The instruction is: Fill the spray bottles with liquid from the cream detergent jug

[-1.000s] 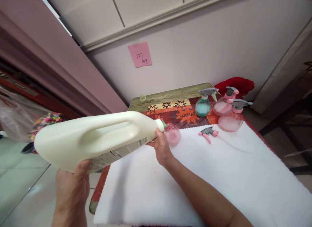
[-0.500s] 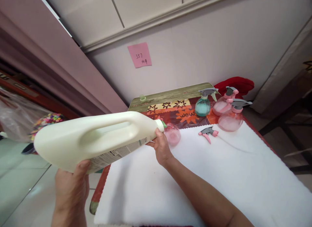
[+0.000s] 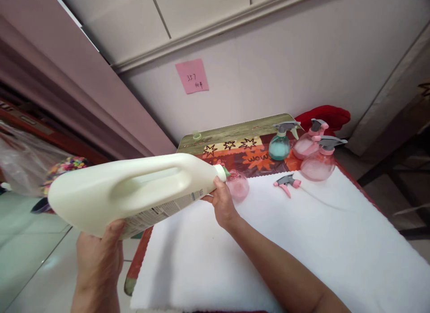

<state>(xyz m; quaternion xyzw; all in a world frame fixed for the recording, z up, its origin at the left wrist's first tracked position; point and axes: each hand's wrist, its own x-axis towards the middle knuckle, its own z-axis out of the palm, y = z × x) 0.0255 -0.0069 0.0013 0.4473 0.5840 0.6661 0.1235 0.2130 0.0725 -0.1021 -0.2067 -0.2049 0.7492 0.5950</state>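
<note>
A big white jug (image 3: 134,192) with a moulded handle lies tipped almost level, its mouth against the open neck of a small round pink bottle (image 3: 238,185) standing on the white cloth (image 3: 302,241). My left hand (image 3: 101,254) grips the jug's base from underneath. My right hand (image 3: 222,204) is wrapped round the jug's neck, just left of the pink bottle. A loose pink and grey spray head (image 3: 286,183) with its tube lies on the cloth to the right.
Three filled spray bottles stand at the back right: a teal one (image 3: 279,145) and two pink ones (image 3: 318,163). A small green cap (image 3: 197,135) sits on the table's far edge. A red cloth (image 3: 322,115) lies behind the bottles. A pink note (image 3: 192,75) hangs on the wall.
</note>
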